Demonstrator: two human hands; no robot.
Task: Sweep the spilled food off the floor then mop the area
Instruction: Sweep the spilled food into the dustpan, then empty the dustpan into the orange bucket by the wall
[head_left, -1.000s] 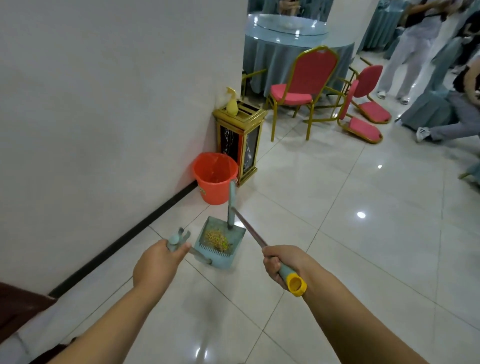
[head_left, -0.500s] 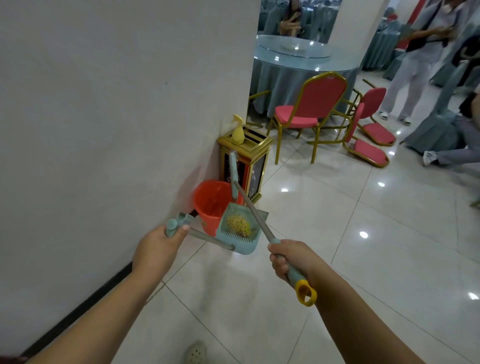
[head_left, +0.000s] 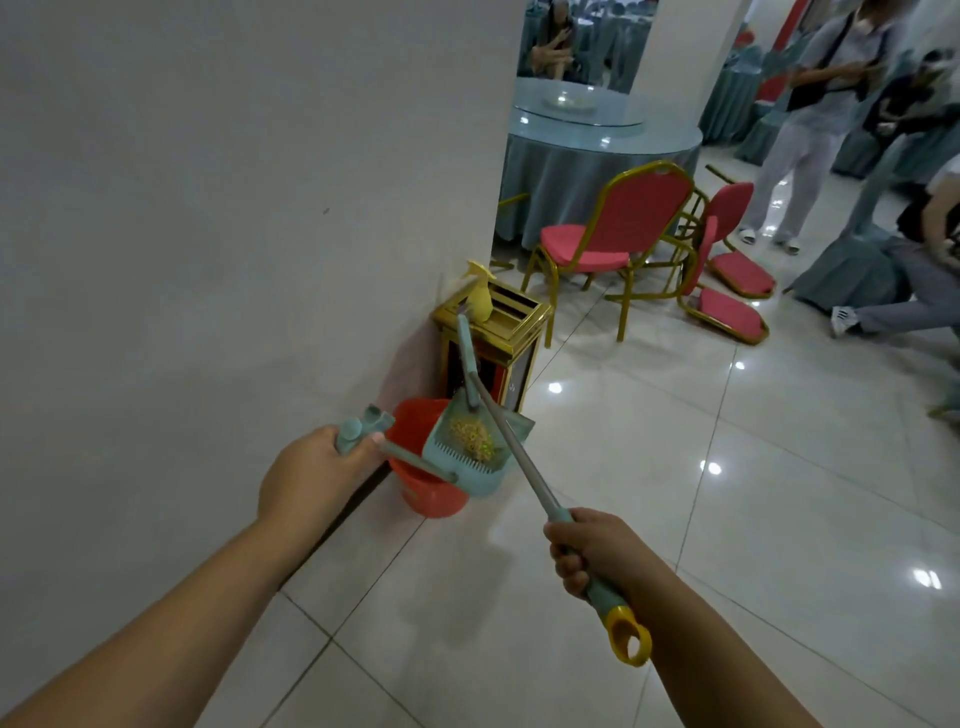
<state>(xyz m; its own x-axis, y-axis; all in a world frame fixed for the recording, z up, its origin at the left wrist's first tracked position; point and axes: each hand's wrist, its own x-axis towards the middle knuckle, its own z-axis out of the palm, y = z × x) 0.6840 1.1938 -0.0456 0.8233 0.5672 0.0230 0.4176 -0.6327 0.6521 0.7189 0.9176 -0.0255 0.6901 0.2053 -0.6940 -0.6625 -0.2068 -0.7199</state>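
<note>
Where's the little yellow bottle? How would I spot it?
Find the white wall and follow it to its corner, where a gold bin stands. The yellow spray bottle sits on top, above the orange bucket; nothing else there is yellow plastic.

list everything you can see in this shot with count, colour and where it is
dustpan: 1, teal, held over the bucket, yellowish food scraps in it
broom: 1, grey shaft, teal grip, yellow loop, head at the dustpan
bucket: 1, orange-red, on the floor by the wall
bin: 1, gold and black, behind the bucket
spray bottle: 1, yellow, on the bin
chairs: 3, red with gold frames, 1 upright, 2 tipped over
round table: 1, grey-blue cloth, behind the chairs
left hand: grips dustpan handle
right hand: grips broom handle
</note>
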